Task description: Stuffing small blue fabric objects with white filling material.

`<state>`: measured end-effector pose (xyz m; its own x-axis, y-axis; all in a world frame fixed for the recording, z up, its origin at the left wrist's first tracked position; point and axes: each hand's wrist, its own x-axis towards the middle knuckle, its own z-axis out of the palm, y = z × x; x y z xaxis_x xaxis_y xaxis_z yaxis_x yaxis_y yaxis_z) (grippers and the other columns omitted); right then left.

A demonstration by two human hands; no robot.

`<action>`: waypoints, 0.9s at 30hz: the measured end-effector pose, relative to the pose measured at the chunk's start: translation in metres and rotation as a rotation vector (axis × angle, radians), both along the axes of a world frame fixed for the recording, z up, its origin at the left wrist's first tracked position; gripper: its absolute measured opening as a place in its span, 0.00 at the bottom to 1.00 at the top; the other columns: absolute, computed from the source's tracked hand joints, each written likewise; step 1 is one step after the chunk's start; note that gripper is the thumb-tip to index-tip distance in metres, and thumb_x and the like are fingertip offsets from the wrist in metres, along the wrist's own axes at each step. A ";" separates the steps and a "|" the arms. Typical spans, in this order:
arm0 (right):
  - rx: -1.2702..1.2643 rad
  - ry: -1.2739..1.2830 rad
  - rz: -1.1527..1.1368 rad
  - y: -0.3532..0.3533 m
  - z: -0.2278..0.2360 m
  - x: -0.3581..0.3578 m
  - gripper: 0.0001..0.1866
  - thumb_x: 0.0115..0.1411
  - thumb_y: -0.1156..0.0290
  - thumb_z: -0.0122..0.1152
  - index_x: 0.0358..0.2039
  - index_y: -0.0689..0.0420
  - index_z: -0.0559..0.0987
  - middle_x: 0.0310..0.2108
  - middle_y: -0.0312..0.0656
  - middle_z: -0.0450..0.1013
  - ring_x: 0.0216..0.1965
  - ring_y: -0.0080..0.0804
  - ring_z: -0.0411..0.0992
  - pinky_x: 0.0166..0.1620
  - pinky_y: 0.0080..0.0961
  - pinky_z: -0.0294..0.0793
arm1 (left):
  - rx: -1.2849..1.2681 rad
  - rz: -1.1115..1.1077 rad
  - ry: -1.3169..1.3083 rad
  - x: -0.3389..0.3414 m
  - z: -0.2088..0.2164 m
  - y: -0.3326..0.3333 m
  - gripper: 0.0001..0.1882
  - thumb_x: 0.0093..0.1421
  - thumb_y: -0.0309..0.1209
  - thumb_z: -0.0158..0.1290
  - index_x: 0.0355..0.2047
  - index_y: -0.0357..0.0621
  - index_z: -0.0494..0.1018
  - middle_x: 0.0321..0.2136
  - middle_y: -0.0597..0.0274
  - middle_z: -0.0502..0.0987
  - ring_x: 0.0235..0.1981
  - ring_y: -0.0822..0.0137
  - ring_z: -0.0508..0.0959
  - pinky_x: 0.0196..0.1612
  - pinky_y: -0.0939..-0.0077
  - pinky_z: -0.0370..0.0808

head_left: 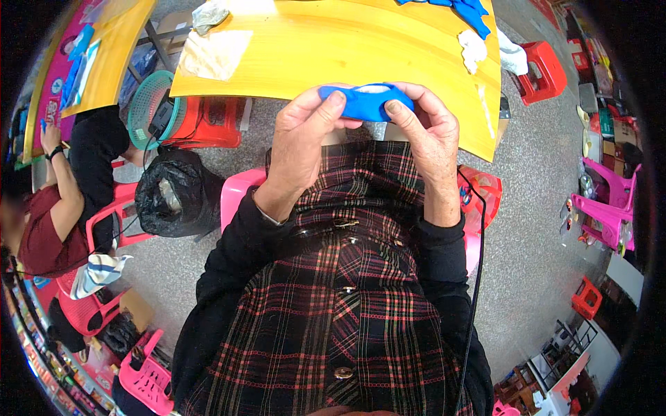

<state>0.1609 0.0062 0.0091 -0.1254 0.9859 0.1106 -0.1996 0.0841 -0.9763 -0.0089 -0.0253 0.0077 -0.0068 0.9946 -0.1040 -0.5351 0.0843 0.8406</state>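
Observation:
Both my hands hold one blue fabric piece (364,102) just above my lap, at the near edge of the yellow wooden table (347,52). My left hand (302,135) pinches its left end between thumb and fingers. My right hand (427,132) grips its right end. A pale lining shows at the top of the blue piece. More blue fabric (468,10) lies at the far right of the table, with white scraps (474,48) beside it.
A crumpled clear plastic sheet (215,52) lies on the table's left part. A black bag (173,194), a teal basket (149,104) and red stools (211,121) stand on the left. A seated person (55,208) works at a second yellow table (111,48). Pink chairs (610,201) stand right.

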 end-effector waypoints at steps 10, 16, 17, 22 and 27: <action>0.314 -0.271 -0.099 0.002 -0.003 -0.003 0.03 0.54 0.78 0.65 0.30 0.63 0.81 0.30 0.40 0.77 0.33 0.25 0.74 0.38 0.21 0.72 | 0.077 0.126 0.160 0.009 0.004 -0.001 0.10 0.63 0.27 0.51 0.40 0.33 0.77 0.37 0.62 0.79 0.39 0.73 0.75 0.49 0.79 0.68; 0.332 -0.413 -0.042 0.002 0.014 -0.002 0.06 0.52 0.76 0.67 0.32 0.61 0.81 0.30 0.41 0.77 0.34 0.29 0.75 0.36 0.22 0.74 | -0.016 0.149 0.077 0.003 0.010 0.003 0.10 0.64 0.27 0.51 0.40 0.31 0.76 0.37 0.57 0.78 0.39 0.71 0.76 0.47 0.78 0.71; 0.349 -0.387 -0.029 0.000 0.019 -0.003 0.08 0.52 0.75 0.68 0.34 0.60 0.81 0.32 0.41 0.76 0.35 0.31 0.75 0.37 0.23 0.74 | -0.052 0.126 0.088 0.001 0.009 0.003 0.11 0.64 0.27 0.51 0.42 0.30 0.75 0.40 0.52 0.78 0.41 0.67 0.77 0.47 0.74 0.73; 0.534 -0.528 0.071 0.001 0.017 -0.004 0.12 0.48 0.74 0.70 0.35 0.58 0.81 0.36 0.41 0.75 0.37 0.33 0.75 0.39 0.26 0.75 | -0.021 0.098 0.043 0.003 0.000 0.004 0.13 0.62 0.25 0.53 0.46 0.32 0.72 0.41 0.53 0.77 0.42 0.67 0.77 0.49 0.74 0.73; 0.231 -0.211 0.037 0.003 0.005 -0.002 0.08 0.49 0.78 0.69 0.31 0.62 0.80 0.35 0.41 0.75 0.37 0.28 0.74 0.41 0.22 0.73 | -0.003 0.070 -0.185 0.007 -0.006 0.001 0.16 0.61 0.21 0.53 0.51 0.35 0.69 0.44 0.58 0.75 0.45 0.70 0.75 0.49 0.76 0.72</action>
